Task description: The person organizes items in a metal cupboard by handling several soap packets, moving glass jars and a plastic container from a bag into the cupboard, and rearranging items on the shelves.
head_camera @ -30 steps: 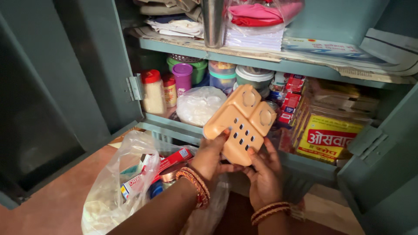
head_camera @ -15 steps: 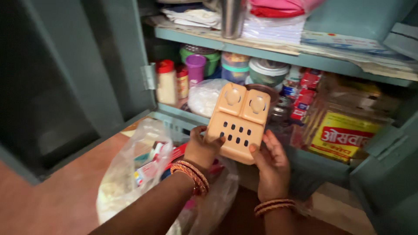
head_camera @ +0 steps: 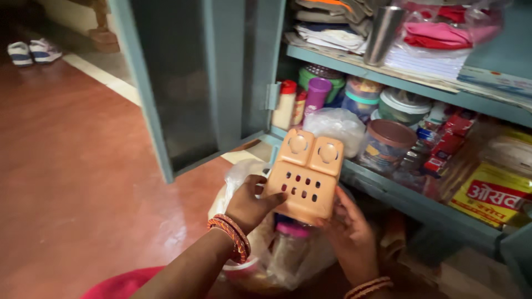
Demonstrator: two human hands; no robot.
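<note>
Both my hands hold an orange plastic holder (head_camera: 305, 174) with several slot holes and two round suction-cup seats at its top. My left hand (head_camera: 249, 203), with bangles at the wrist, grips its lower left edge. My right hand (head_camera: 350, 232) supports its lower right corner. The holder is upright in front of the open teal metal cupboard (head_camera: 388, 185), above a clear plastic bag (head_camera: 260, 238) of goods on the floor.
The lower shelf carries jars (head_camera: 287, 104), a purple-lidded bottle (head_camera: 316, 94), a white bag (head_camera: 336, 123), a brown-lidded tub (head_camera: 383, 145), red packets and a yellow packet (head_camera: 492, 194). A steel tumbler (head_camera: 383, 27) and folded cloths sit above. The cupboard door (head_camera: 177, 83) stands open; shoes (head_camera: 31, 51) lie at the far left.
My view has swung left and back, showing more red floor and the shoes. The holder has come down slightly, still upright in both hands. The bag now lies directly beneath it.
</note>
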